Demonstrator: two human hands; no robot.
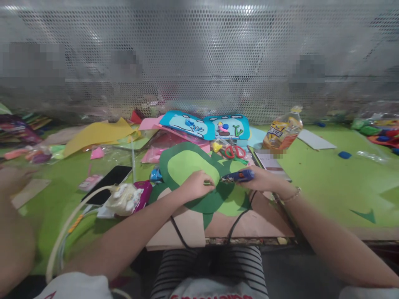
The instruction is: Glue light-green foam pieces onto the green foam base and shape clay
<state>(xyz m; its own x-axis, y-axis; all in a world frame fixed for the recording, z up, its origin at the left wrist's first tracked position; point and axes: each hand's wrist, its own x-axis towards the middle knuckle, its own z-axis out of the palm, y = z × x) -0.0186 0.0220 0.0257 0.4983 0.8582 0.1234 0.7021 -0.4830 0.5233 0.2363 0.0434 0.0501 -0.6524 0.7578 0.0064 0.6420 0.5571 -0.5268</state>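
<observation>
My left hand (pixel 197 185) is closed in a pinch on a small light green piece, pressed onto a dark green foam sheet (pixel 215 199) that carries a light green oval (pixel 190 166). My right hand (pixel 264 178) is closed around a dark blue glue gun (pixel 238 176) whose tip points left toward the left hand's fingers. A black cord (pixel 240 218) runs from the gun down over the table's front edge. The foam shapes rest on brown cardboard (pixel 187 228).
Red-handled scissors (pixel 235 151), a blue decorated foam piece (pixel 205 124), a plastic bottle (pixel 283 133), a black phone (pixel 107 180), yellow paper (pixel 99 133) and scraps litter the green table (pixel 327 178). Another person's arm (pixel 14 232) sits at far left. Perforated metal screen behind.
</observation>
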